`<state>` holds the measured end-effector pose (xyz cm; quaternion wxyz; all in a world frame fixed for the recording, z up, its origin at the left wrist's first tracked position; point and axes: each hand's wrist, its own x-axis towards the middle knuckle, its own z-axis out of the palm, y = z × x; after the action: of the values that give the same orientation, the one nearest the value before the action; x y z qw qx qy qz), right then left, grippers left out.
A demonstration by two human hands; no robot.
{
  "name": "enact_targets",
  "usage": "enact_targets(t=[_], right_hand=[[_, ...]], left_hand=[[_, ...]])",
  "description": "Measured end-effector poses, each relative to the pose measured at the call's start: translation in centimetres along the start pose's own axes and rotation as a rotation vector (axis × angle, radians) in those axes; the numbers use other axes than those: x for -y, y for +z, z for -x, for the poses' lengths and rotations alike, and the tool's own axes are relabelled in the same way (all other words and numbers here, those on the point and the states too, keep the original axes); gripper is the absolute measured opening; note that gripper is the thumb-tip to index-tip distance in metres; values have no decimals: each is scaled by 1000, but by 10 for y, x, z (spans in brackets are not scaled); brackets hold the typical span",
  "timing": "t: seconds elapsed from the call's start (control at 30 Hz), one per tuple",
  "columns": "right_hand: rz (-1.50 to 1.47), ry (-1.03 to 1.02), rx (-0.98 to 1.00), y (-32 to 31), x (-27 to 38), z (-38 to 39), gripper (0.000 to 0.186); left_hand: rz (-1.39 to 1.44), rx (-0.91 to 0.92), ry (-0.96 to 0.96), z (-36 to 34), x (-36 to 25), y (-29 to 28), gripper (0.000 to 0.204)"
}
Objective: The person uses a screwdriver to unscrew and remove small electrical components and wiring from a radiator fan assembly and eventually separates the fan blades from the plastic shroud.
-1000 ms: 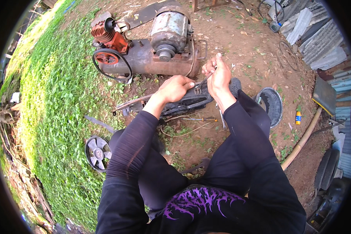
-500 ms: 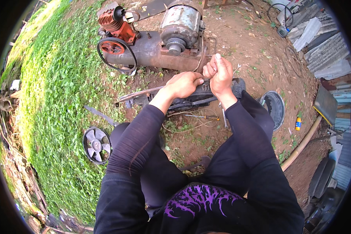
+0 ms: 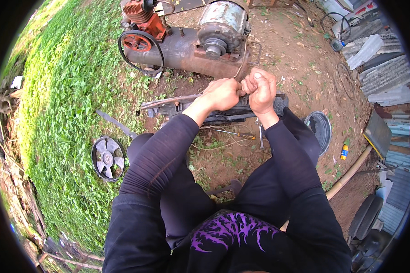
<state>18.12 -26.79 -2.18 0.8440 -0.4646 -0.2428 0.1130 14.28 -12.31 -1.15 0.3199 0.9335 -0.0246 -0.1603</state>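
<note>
Both my hands are closed and meet in front of me, above a long dark grey-black part (image 3: pixel 241 116) lying on the ground. My left hand (image 3: pixel 223 94) has its fingers curled and pressed against the fingers of my right hand (image 3: pixel 262 91). The right one is a fist with the thumb bent over the fingers. Whatever they pinch is hidden or too small to make out. Just nearer to me on the soil are a screwdriver (image 3: pixel 236 134) with a yellow-orange handle, a wrench (image 3: pixel 261 136) and a thin loop of wire (image 3: pixel 223 146).
Beyond my hands stands a rusty compressor tank (image 3: pixel 182 54) carrying a red pump (image 3: pixel 146 20) and an electric motor (image 3: pixel 223 27). A fan (image 3: pixel 108 158) lies in grass at left. At right are a dark basin (image 3: pixel 322 132), a small yellow-blue bottle (image 3: pixel 344 152), a pole (image 3: pixel 348 175) and corrugated sheets (image 3: pixel 382 75).
The view has shifted slightly. My left hand has moved right and presses closer against my right hand. The right thumb, upright before, is now bent down.
</note>
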Motion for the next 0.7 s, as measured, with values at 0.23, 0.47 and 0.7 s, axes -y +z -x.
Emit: enact_targets(t=[0.23, 0.47, 0.7], right_hand=[[433, -37, 316, -3, 1, 12, 38], [581, -168, 695, -8, 16, 26, 29], [968, -70, 982, 13, 8, 56, 19]], left_hand=[[1, -39, 51, -7, 17, 10, 37], [110, 64, 70, 0, 13, 6, 37], [111, 69, 68, 1, 8, 7, 32]])
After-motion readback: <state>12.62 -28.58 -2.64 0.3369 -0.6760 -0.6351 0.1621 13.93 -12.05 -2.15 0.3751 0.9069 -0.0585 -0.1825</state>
